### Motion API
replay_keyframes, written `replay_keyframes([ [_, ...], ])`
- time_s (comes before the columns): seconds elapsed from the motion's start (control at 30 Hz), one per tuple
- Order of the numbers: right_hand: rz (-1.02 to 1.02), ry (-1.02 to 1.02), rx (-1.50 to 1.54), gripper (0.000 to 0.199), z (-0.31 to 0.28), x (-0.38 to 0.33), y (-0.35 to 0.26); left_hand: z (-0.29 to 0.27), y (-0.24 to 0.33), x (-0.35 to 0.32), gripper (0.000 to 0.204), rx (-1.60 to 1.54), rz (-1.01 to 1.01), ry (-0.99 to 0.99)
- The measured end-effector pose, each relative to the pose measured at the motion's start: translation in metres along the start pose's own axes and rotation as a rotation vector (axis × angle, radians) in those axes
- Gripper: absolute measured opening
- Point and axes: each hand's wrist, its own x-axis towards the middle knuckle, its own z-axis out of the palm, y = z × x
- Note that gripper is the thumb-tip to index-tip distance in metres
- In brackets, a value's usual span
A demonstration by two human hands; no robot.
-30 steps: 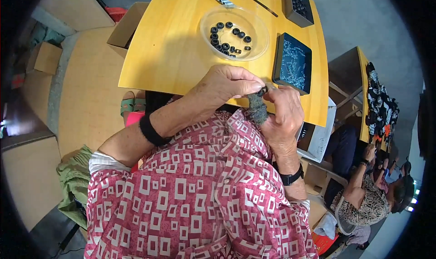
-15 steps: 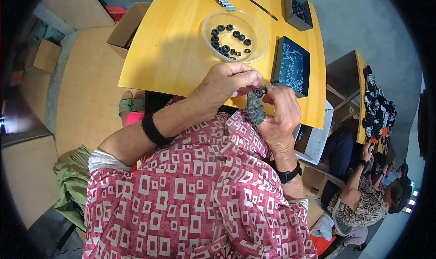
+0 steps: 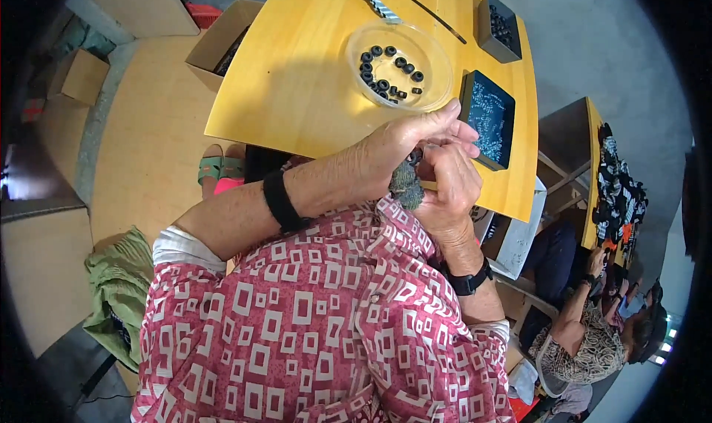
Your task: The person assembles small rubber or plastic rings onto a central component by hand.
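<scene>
My left hand reaches across above my right hand, its thumb and fingertips apart, close to a black tray of small silvery pieces. I see nothing in its fingers. My right hand is closed, its fingers curled round a small black ring-shaped part, mostly hidden behind the left hand. A grey knitted cover sits at the right hand's thumb side and seems to be worn on the thumb. Just beyond the hands stands a clear round tub with several black ring-shaped parts in it.
The yellow table also bears a grey box of black parts, a striped strap and a thin black rod. An open cardboard box stands left of it. At right, a co-worker sits by a table with black-and-white items.
My left hand has moved right, across the right hand, and its pinched fingers have spread apart. The black ring-shaped part is now more hidden. The view has shifted slightly.
</scene>
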Motion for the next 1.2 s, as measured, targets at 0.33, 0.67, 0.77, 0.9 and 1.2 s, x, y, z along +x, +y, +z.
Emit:
replay_keyframes([
  [0.33,0.073,0.023,0.033,0.022,0.000,-0.002,-0.004,0.003,-0.006,0.012,0.061,-0.083,0.024,0.012],
  [0.67,-0.022,0.091,-0.033,0.026,-0.022,0.004,-0.003,0.010,0.004,0.005,0.050,-0.059,0.129,0.041],
  [0.77,-0.022,0.069,-0.055,0.028,-0.032,0.001,-0.003,0.002,0.000,-0.001,0.046,0.018,0.134,0.066],
  [0.9,-0.060,0.072,-0.103,0.029,-0.038,0.002,0.002,-0.004,-0.004,-0.008,0.039,0.053,0.051,0.081],
  [1.2,-0.081,0.045,-0.120,0.028,-0.041,0.002,0.009,-0.002,0.000,-0.022,0.034,0.209,0.084,0.147],
])
